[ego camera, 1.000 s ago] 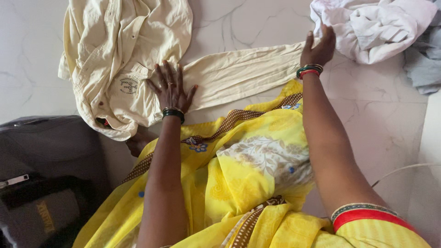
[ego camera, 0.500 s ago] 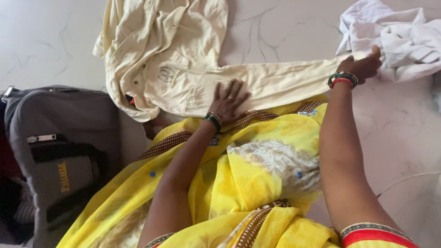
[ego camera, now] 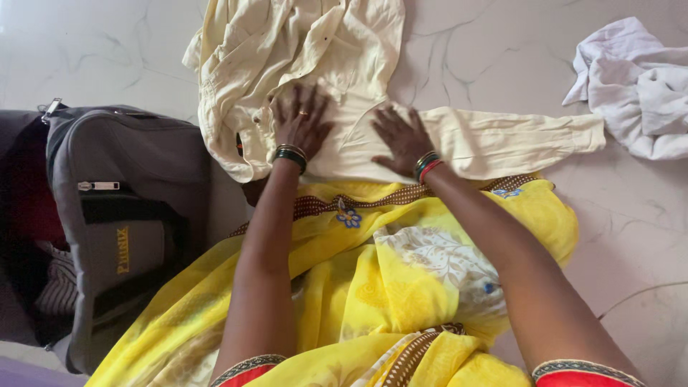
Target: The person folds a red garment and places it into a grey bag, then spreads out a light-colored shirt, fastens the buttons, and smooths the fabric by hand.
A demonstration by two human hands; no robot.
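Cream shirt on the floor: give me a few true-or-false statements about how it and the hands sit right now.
1. Both hands lie flat on the cream shirt. True: left hand and right hand press on it, fingers spread.
2. The right hand grips the sleeve end. False: the sleeve end lies free, apart from it.
3. A grey bag sits on the left hand's side. True.
4. The white cloth pile covers the sleeve. False: it lies beside the sleeve end, on the marble floor.

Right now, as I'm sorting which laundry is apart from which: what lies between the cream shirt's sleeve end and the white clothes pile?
In the head view, only bare marble floor separates the cream shirt sleeve end from the white clothes pile.
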